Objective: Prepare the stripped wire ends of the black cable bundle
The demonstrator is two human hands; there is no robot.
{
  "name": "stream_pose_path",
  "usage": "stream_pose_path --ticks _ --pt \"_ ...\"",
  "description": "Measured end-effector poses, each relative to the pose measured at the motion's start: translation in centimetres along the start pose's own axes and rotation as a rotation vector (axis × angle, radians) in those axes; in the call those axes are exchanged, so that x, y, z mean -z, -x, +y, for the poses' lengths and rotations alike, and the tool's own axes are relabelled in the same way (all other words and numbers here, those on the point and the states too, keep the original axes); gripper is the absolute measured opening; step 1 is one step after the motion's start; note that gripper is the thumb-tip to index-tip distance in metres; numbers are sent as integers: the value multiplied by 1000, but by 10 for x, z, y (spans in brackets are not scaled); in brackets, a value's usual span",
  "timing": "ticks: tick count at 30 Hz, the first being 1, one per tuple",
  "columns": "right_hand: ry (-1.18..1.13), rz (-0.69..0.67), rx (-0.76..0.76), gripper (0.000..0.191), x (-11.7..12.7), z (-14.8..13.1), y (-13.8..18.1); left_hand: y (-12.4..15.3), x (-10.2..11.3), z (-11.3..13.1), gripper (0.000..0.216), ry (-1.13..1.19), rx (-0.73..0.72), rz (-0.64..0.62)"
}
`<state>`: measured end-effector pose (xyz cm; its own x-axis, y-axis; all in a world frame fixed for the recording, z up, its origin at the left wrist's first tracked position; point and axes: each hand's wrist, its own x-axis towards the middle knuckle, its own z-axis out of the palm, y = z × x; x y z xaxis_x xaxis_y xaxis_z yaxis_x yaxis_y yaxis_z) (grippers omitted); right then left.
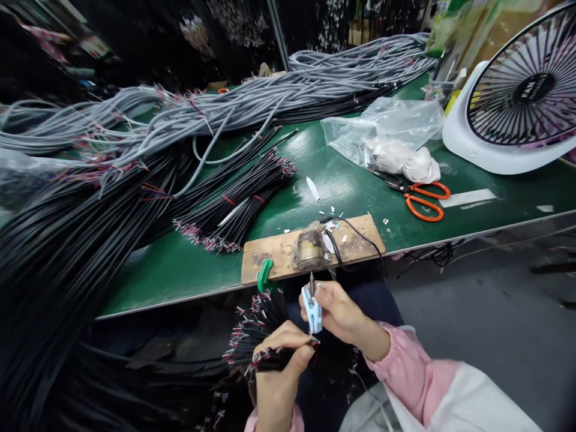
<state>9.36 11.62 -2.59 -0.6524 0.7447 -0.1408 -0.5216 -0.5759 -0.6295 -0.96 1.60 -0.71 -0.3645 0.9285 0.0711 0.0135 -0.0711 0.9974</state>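
My right hand (339, 309) is closed on a light blue clothespin (313, 312). A metal connector with a pointed tip (312, 284) sticks up from the clothespin toward the wooden board. Just below, my left hand (281, 378) pinches the end of a black cable (314, 341) between thumb and fingers. The cable end meets the lower end of the clothespin; whether they are joined I cannot tell. Behind my left hand hangs a bundle of black cables (249, 339) with red and white wire ends, partly hidden by my fingers.
At the table edge lies a wooden board (274, 252) with a grimy block (310, 251), a black cord (360, 227) and a green clip (264, 276). Orange-handled scissors (423, 207), a plastic bag (387, 123), a white fan (477, 138), grey cables (234, 102) and tied black cables (238, 210) occupy the green table.
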Motion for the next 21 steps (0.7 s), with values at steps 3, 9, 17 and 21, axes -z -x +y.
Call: stream_pose_path --ticks 3,9,17,21 --pt "-65 -3 2 56 -1 3 0 0 0 -2 17 -26 15 -17" --pt "-46 -2 18 54 0 1 -3 -1 -3 -2 25 -52 80 -17" --pt "-122 -89 -39 59 7 12 0 1 -8 6 33 4 148 35" --pt "-161 -95 -95 67 20 21 3 2 -8 6 31 -5 153 12"
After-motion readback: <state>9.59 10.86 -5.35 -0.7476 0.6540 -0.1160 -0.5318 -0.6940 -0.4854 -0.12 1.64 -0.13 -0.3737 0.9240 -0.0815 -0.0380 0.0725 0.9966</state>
